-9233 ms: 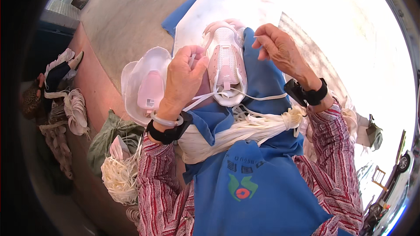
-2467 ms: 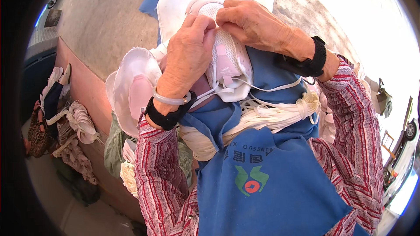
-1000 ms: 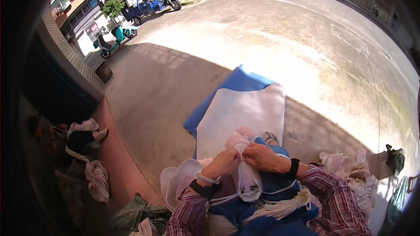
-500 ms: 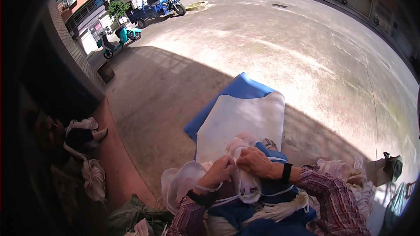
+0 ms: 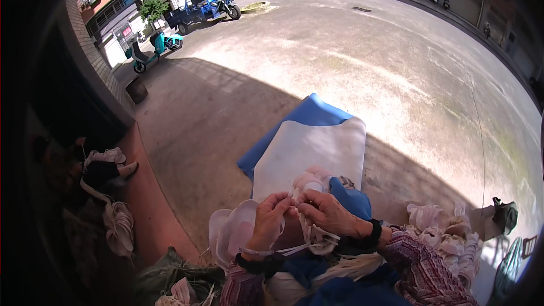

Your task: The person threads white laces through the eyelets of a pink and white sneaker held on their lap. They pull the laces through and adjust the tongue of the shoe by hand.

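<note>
1 L hand [image 5: 272,216], 1 R hand [image 5: 324,213], both pinched tight on wht lace [image 5: 294,247]; 1 pink/wht shoe [image 5: 313,185] below; 1 scooter [image 5: 160,44] bkgd.

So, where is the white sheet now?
In the head view, the white sheet overlaps the blue sheet right of centre, beyond the left hand and right hand.
</note>
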{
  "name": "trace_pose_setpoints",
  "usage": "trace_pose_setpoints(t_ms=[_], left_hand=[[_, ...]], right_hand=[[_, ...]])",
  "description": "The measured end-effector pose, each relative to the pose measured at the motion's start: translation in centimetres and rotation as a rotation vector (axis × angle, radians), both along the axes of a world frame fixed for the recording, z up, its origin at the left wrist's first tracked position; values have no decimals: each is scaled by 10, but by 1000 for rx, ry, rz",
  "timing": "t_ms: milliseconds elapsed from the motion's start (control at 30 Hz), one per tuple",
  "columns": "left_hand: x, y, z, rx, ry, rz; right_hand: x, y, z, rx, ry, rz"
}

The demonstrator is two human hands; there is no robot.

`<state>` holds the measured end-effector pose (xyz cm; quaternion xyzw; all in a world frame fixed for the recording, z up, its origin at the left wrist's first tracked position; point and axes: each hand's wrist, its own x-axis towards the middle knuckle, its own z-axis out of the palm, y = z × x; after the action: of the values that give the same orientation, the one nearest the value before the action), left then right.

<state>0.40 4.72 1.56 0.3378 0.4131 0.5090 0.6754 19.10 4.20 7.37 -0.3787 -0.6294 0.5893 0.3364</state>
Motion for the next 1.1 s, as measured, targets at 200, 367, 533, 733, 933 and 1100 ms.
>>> trace_pose_setpoints(t_ms=[200,367,533,733,933,1100], left_hand=[[13,-26,15,43,42,-10],[26,-38,20,-17,4,45],[32,-46,15,91,127,39],[39,-54,30,160,215,55],[40,-51,35,171,305,-66],[37,-53,31,209,400,-64]], right_hand=[[1,-3,-13,-133,126,-78],[0,-13,-26,-116,215,-146],[6,-24,-21,-74,200,-150],[9,-24,-18,-58,203,-135],[13,-20,-16,58,183,-194],[12,-24,-16,28,136,-194]])
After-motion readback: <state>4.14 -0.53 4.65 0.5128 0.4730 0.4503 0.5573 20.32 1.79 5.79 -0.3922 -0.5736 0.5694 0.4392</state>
